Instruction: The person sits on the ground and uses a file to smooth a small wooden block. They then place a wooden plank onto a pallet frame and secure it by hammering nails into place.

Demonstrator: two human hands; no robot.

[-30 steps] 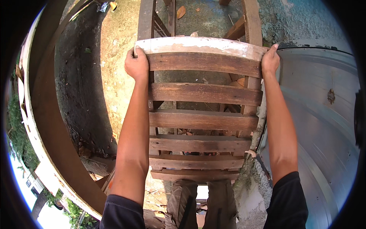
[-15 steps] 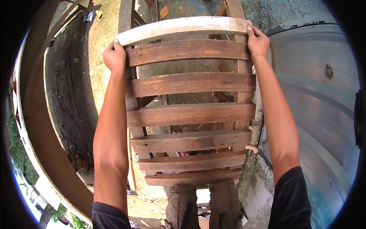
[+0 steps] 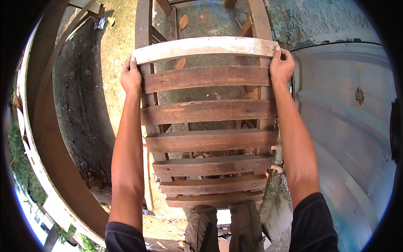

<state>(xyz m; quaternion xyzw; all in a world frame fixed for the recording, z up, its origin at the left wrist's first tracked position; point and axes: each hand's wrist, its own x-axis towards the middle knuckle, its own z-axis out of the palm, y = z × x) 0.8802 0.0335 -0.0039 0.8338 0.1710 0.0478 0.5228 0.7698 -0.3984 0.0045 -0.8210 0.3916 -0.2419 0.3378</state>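
A pale, light-coloured wooden slat [image 3: 205, 47] lies crosswise over two long side rails of a wooden frame. My left hand [image 3: 131, 75] pinches its left end, thumb on top, fingers curled beneath. At the other end my right hand [image 3: 282, 66] grips the slat the same way, thumb on its face. Nearer to me, several dark brown slats [image 3: 210, 77] span the same rails with gaps between them. The left rail [image 3: 143, 23] and right rail [image 3: 259, 25] run on bare beyond the pale slat. Both arms reach forward, outstretched.
A metal sheet panel [image 3: 344, 117] and a rough bluish wall [image 3: 323, 21] border the right side. To the left, a curved-looking wooden board [image 3: 42, 138] stands beside a dark ground strip [image 3: 79, 105]. Dry leaves [image 3: 184, 22] lie on the concrete under the frame.
The pale slat and both hands now appear lower in the picture. More of the bare rails shows beyond it, and its gap to the first brown slat looks wider.
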